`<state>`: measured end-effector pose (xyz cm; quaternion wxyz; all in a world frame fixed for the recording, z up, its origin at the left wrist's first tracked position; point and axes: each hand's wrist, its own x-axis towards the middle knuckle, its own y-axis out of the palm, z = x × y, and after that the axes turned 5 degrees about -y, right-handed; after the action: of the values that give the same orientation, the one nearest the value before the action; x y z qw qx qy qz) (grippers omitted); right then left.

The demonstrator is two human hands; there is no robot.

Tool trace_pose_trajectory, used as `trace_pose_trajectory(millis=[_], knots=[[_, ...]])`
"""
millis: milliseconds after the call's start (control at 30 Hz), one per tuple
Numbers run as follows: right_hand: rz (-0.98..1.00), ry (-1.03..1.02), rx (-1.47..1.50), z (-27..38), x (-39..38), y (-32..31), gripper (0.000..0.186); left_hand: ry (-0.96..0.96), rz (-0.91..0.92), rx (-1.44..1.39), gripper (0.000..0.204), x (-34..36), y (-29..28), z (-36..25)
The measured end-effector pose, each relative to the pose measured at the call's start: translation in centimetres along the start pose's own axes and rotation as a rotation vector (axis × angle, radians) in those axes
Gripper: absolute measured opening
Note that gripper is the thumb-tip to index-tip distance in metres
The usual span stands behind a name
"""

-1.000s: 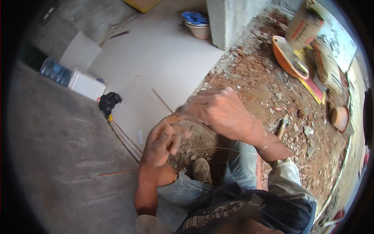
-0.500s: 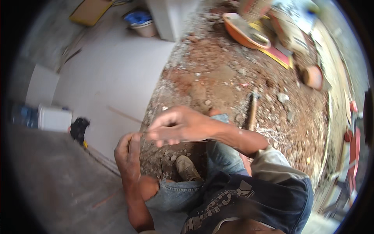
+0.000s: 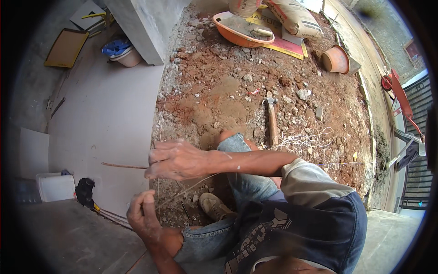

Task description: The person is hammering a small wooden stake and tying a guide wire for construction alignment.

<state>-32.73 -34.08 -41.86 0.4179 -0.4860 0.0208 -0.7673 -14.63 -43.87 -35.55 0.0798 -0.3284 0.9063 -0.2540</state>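
Note:
My left hand (image 3: 142, 212) is low at center-left, finger and thumb closed on a thin wire (image 3: 180, 194) that slants up to the right. My right hand (image 3: 174, 160) is above it, fingers curled palm-down near a taut white string (image 3: 161, 118); what it grips is hidden under the fingers. A thin brown rod (image 3: 118, 165) reaches left from behind it, over the pale board floor (image 3: 105, 114). A hammer (image 3: 273, 121) lies on the rubble ground (image 3: 219, 91) beside loose tangled white string (image 3: 310, 139), beyond my bent knees.
An orange basin (image 3: 232, 34) with a tool, sacks (image 3: 296, 20) and a tilted bucket (image 3: 333, 60) lie at the back right. A pillar (image 3: 141, 27), blue-lined bucket (image 3: 122, 57), white container (image 3: 54, 187) and black bundle (image 3: 85, 192) are left. A red wheelbarrow (image 3: 401, 96) stands far right.
The view has swung right, showing more rubble ground and the wheelbarrow. My hands have moved apart, the right one now above the left, and the wire between them shows more.

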Motion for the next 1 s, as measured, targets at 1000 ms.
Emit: trace_pose_trajectory(millis=[1000], knots=[[0.03,0.663,0.617,0.9,-5.1,2.7,0.011,0.071,0.113,0.307,0.01,1.1,0.2,1.0]])
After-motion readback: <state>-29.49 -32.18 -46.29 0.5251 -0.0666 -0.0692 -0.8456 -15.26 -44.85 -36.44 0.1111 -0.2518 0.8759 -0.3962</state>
